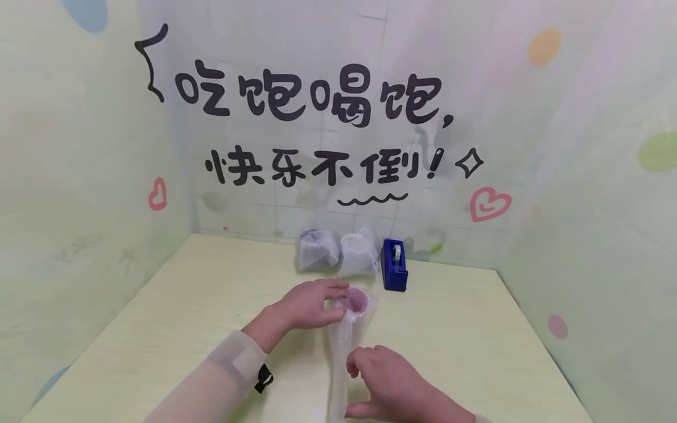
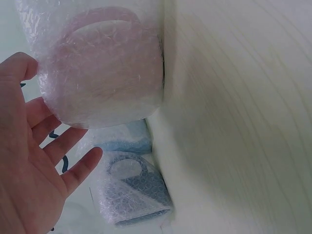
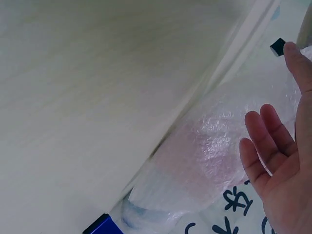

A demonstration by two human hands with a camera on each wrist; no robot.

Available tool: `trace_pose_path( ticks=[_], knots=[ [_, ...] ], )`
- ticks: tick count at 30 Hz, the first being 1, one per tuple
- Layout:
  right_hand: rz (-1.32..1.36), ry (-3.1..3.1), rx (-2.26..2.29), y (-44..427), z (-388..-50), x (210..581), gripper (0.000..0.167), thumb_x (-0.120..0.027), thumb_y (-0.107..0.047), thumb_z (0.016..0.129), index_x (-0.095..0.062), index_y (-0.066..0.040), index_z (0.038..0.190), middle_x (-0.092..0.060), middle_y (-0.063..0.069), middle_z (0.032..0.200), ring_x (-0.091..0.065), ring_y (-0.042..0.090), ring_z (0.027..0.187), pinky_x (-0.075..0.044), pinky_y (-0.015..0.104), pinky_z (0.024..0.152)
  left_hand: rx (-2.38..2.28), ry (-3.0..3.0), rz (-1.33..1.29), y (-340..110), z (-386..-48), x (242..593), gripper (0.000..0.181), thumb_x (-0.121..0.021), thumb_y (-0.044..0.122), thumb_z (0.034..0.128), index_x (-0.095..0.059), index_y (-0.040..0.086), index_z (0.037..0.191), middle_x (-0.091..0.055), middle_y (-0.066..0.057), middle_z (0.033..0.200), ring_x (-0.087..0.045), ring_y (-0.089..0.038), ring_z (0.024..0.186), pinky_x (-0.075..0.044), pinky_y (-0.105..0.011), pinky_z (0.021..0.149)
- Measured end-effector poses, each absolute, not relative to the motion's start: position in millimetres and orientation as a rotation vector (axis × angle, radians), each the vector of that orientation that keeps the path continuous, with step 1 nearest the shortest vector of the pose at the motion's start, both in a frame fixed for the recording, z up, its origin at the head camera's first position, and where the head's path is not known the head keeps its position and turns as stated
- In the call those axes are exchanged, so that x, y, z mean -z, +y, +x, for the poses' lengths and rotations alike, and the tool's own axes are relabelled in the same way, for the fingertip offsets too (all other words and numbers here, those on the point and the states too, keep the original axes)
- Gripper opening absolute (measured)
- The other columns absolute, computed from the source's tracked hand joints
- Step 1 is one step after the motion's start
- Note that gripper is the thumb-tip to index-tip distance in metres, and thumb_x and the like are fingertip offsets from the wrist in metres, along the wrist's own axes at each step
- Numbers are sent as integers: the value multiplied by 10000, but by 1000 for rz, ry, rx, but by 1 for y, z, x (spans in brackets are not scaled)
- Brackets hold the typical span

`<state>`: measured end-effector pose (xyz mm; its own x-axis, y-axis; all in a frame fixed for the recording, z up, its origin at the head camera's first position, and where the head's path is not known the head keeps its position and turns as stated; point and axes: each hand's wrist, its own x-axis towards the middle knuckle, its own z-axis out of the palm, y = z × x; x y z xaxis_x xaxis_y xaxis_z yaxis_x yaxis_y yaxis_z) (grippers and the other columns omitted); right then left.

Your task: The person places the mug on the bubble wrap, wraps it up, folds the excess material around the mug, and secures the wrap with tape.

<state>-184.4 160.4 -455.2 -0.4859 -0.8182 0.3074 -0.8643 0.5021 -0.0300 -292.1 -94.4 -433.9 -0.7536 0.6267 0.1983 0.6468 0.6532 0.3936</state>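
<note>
A pink mug (image 1: pixel 357 301) stands upright on the table inside bubble wrap (image 1: pixel 341 364), its mouth uncovered at the top; the wrap runs from it toward the front edge. My left hand (image 1: pixel 312 304) is at the mug's left rim, fingers loosely spread and touching the wrap. In the left wrist view the wrapped pink mug (image 2: pixel 107 73) shows through the clear bubbles. My right hand (image 1: pixel 388 379) lies along the right of the wrap's long end, thumb and fingers apart. From the right wrist view, these fingers (image 3: pixel 263 141) are bent slightly and grip nothing.
Behind the mug, against the back wall, stand two bubble-wrapped bundles, one greyish (image 1: pixel 317 249) and one whitish (image 1: pixel 359 254). To their right is a blue tape dispenser (image 1: pixel 394 264) with a roll in it. Printed cloth walls (image 1: pixel 582 235) enclose the table on three sides.
</note>
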Motion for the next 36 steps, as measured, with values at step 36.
trace_pose_path(
  ticks=[36],
  knots=[
    [1266, -2135, -724, 148, -260, 435, 164, -874, -108, 902, -772, -135, 1027, -827, 10, 1089, -796, 216, 1047, -648, 363, 922, 664, -2734, -1180, -98, -295, 437, 485, -605, 374, 1080, -694, 136, 1493, -635, -110, 1591, -630, -364, 1443, -541, -560, 1164]
  ],
)
